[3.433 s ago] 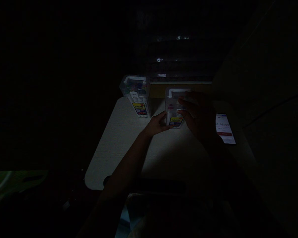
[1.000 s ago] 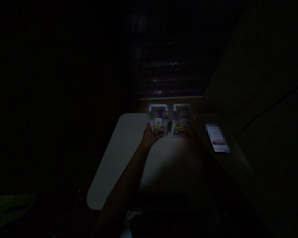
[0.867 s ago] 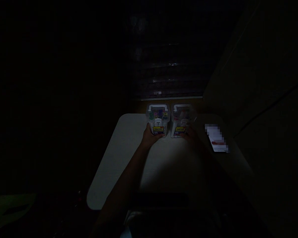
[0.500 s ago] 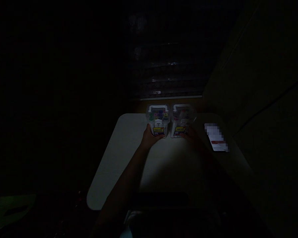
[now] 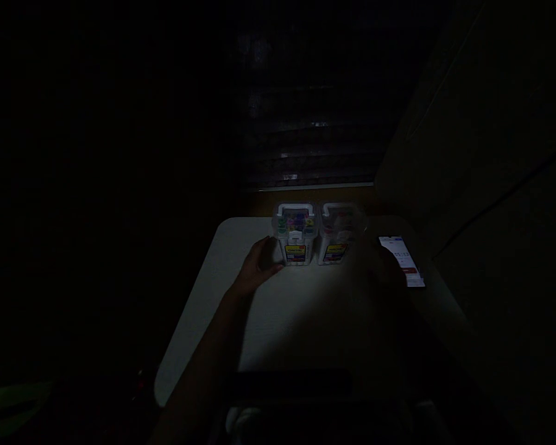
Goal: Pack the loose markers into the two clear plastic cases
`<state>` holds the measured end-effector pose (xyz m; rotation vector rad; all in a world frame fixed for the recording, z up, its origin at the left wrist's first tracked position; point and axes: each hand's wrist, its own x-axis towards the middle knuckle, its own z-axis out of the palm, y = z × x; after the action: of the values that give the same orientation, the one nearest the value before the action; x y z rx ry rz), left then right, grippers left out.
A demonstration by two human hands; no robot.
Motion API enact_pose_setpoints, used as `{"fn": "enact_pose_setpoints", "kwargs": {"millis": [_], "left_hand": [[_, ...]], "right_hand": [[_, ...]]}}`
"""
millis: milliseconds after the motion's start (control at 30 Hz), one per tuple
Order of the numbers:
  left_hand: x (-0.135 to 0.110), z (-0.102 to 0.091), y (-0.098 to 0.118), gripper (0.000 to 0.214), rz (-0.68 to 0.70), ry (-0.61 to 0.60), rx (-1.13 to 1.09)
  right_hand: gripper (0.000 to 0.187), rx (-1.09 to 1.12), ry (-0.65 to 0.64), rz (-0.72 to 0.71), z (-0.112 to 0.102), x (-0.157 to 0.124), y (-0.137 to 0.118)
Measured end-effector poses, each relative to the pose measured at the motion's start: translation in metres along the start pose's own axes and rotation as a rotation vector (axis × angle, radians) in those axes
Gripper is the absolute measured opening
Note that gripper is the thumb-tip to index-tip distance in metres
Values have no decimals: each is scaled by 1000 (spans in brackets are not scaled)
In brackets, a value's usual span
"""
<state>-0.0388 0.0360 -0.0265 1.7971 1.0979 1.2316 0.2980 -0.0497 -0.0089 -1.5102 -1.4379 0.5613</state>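
Note:
Two clear plastic marker boxes stand side by side and upright on the white table [image 5: 213, 296]. The left marker box [image 5: 295, 238] has a white handle and a yellow-and-black label, with green, purple, pink and yellow caps showing through its lid. In deeper shadow is the right marker box [image 5: 334, 241], its label alike and its caps reddish where visible. My left hand [image 5: 254, 269] is just left of the left box, thumb and fingers apart, holding nothing. Between the right box and the phone, my right hand [image 5: 389, 269] is a dark shape whose fingers cannot be made out.
A lit phone [image 5: 410, 269] lies at the table's right side, partly covered from view by my right hand. Behind the table is a dark, ridged surface [image 5: 306, 136]. A wall with a cable [image 5: 505, 196] rises on the right. Most of the scene is very dark.
Both hands have come off the boxes: the left drew back to the left, the right moved right towards the phone. The boxes stay side by side; the view has shifted slightly.

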Motion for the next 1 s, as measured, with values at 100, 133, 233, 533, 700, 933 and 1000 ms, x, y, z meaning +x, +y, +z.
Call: {"fn": "enact_pose_setpoints", "kwargs": {"millis": [100,133,233,533,700,933,1000], "left_hand": [[-11,-39,-8,46,-89,107,-3],[-12,-51,-12,42,-123,179,49],[-9,-78,-25,41,-204,258,396],[-3,-83,-44,40,-72,126,885],[-2,-82,-40,39,-89,132,863],[-2,-79,-35,43,-99,152,635],[-5,-70,-32,43,-68,188,405]], "right_hand": [[58,-342,235,148,-39,-26,9],[58,-387,234,201,-49,-32,14],[63,-469,202,412,-67,-36,30],[54,-456,250,378,-63,-33,50],[53,-435,260,346,-63,-37,38],[63,-473,335,286,-51,-29,43],[64,-545,315,150,-47,-26,43]]}}
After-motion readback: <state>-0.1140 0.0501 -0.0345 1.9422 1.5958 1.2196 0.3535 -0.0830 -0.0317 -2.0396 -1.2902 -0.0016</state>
